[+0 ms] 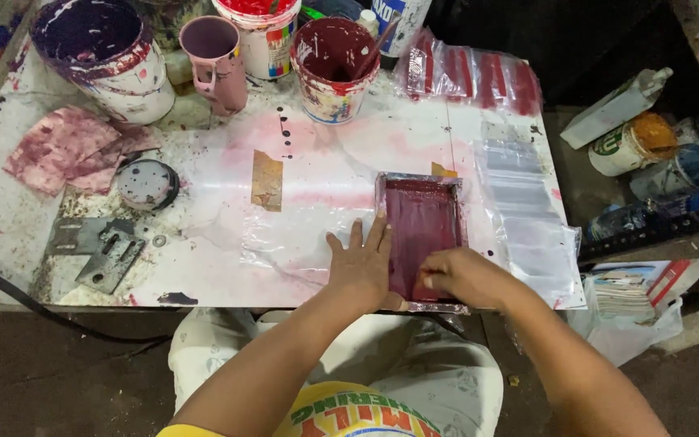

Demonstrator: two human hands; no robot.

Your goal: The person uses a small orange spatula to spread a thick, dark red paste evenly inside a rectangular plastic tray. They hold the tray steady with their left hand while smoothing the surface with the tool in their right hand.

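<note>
A small rectangular maroon-inked printing screen (421, 235) lies near the front edge of the paint-stained white table (204, 275), the left hand (362, 267) flat on its left frame and the right hand (461, 275) on its near end. Right of it lies a stack of clear plastic bags (527, 210), and behind it stands a dark-red paint bucket (333, 69) holding what looks like a stirring stick. At far left a crumpled pink-stained rag (70, 150) sits before a purple-stained white paint bucket (107, 57).

The person wears a yellow shirt (349, 413) with green and red print, pale patterned trousers (414, 364), and both forearms bare.
</note>
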